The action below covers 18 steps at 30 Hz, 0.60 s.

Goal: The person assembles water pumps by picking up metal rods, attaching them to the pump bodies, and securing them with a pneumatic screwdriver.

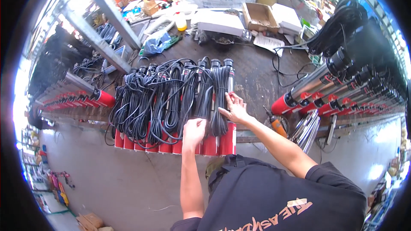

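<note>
A row of red-and-silver cylinders, which look like submersible pumps (229, 139), lies side by side at the near edge of the workbench (252, 66). Coils of black cable (173, 96) rest on top of them. My left hand (195, 130) is closed at the lower end of a coil near the row's right side; what its fingers hold, if anything, is hidden. Beside the rightmost cable coil (220, 98) is my right hand (235, 108), with its fingers apart and its thumb against or close to the coil.
More pumps stand stacked at right (317, 79) and at left (96, 96). An orange-handled tool (277, 125) hangs at the bench edge near metal strips (306, 130). At the back are an open cardboard box (260, 17), a white box (220, 22) and sacks. A metal post (113, 13) rises at left.
</note>
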{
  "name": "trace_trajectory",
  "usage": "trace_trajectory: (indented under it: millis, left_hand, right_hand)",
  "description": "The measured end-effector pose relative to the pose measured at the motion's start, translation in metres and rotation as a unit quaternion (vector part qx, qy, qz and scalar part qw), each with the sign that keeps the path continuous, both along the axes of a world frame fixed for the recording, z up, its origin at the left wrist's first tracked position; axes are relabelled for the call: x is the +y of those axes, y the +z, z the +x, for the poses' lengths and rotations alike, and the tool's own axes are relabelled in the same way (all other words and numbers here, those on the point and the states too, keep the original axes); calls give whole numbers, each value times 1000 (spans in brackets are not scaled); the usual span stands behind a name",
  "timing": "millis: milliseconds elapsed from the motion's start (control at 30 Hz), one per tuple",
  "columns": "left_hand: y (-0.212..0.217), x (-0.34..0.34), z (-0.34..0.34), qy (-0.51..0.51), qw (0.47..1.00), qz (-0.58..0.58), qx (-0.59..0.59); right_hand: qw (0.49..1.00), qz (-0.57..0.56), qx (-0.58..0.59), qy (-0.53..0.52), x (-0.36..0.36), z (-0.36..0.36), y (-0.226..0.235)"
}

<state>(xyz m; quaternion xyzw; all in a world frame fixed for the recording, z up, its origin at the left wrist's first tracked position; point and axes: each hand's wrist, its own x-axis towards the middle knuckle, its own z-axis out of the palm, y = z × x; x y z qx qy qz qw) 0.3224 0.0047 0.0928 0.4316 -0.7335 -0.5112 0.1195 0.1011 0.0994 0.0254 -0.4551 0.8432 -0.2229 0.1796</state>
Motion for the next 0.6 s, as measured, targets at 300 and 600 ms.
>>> trace_trajectory:
  millis: [300,600]
  left_hand:
    - [21,50,-31,146,982,-37,113]
    - [102,88,-154,-81,932,52,350]
  right_hand:
    - [976,-182,-63,-103,73,-15,12]
    - [852,-99,176,-482,297,-88,36]
